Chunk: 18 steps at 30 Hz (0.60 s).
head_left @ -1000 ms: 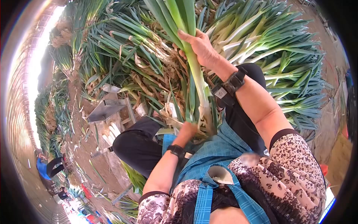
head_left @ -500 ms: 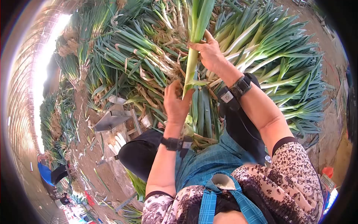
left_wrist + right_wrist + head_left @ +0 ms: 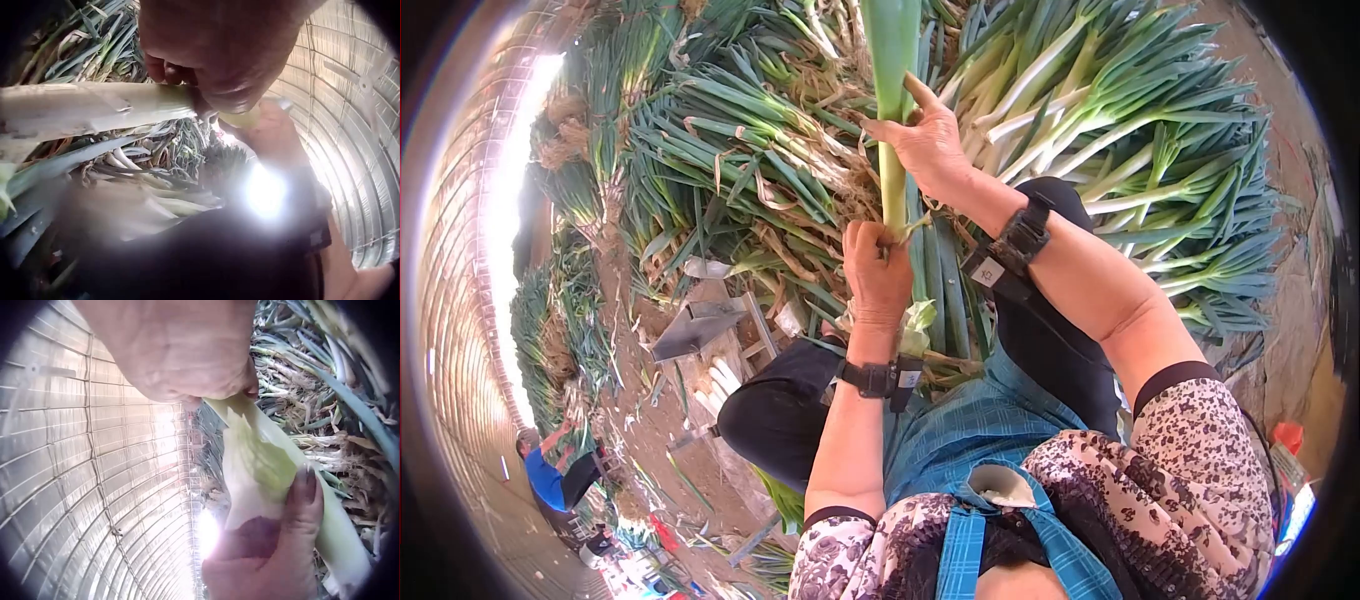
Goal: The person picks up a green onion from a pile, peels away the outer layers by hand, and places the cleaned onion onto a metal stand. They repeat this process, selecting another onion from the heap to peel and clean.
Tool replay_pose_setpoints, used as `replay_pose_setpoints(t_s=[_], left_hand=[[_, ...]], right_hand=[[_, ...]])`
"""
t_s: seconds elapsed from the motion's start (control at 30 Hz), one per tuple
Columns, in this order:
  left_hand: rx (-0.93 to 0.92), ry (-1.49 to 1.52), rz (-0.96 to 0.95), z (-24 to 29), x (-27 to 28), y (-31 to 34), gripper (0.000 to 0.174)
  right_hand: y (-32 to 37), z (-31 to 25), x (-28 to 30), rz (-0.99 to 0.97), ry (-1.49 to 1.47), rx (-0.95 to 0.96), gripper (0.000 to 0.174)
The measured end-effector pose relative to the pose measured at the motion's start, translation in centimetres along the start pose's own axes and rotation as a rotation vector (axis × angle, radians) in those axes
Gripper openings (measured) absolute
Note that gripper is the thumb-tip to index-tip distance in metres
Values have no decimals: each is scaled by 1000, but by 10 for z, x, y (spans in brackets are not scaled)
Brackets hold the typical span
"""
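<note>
A thick leek (image 3: 893,190) stands almost upright in front of me, its green leaves running out of the top of the head view. My right hand (image 3: 932,150) holds the stalk high up, where white turns to green, with thumb and index finger around it. Below it my left hand (image 3: 878,275) grips the stalk. In the right wrist view, the left thumb (image 3: 303,494) presses a loose, torn outer layer (image 3: 256,456) that stands away from the stalk. The pale lower stalk (image 3: 94,106) extends past the left hand in the left wrist view.
White-stemmed leeks (image 3: 1140,190) lie heaped on the right. Rooted, untidy leeks (image 3: 800,150) are piled ahead and left. A metal piece (image 3: 692,330) stands beside my left knee (image 3: 775,410). Another person in blue (image 3: 548,478) is at far left.
My left hand has come up from the lower end of the leek, spread beside the stalk, and now grips it. The right hand has stayed on the upper stalk, moving slightly left.
</note>
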State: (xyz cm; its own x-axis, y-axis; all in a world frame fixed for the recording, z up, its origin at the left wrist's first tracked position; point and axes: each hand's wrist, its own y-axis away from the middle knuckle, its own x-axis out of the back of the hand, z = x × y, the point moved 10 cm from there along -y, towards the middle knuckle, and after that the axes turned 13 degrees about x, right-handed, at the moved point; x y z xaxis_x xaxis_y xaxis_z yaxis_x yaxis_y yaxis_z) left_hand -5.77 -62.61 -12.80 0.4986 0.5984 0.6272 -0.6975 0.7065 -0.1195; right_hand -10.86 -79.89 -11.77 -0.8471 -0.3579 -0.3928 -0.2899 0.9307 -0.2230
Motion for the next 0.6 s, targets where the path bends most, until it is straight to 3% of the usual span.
replay_pose_setpoints(t_s=[0.03, 0.1, 0.27, 0.33, 0.4, 0.47, 0.5, 0.53, 0.57, 0.6], left_hand=[[1, -1, -4, 0, -1, -1, 21], [-271, -48, 137, 29, 8, 5, 19], [-407, 49, 160, 40, 9, 16, 16], [-434, 64, 118, 45, 11, 28, 15], [-5, 356, -4, 23, 15, 18, 12], [243, 770, -117, -17, 5, 15, 11], [230, 570, -80, -19, 9, 17, 13], [215, 372, -37, -21, 15, 19, 16], [211, 378, -25, -25, 18, 27, 16], [178, 87, -133, -25, 7, 41, 19]], right_hand=[[-2, 2, -2, -6, 13, 28, 75], [-4, 3, -4, 13, -5, 47, 73], [-10, 2, -2, 119, -117, 133, 73], [-15, -5, 6, 109, 3, 87, 72], [-14, -7, 11, 90, 122, 28, 72], [-22, -4, 18, 152, 60, 16, 69], [-29, -5, 25, 191, 99, 103, 75], [-35, 7, 31, 158, 57, 42, 76], [-39, 1, 39, 204, 78, 42, 75], [-43, -3, 49, 252, 100, 42, 75]])
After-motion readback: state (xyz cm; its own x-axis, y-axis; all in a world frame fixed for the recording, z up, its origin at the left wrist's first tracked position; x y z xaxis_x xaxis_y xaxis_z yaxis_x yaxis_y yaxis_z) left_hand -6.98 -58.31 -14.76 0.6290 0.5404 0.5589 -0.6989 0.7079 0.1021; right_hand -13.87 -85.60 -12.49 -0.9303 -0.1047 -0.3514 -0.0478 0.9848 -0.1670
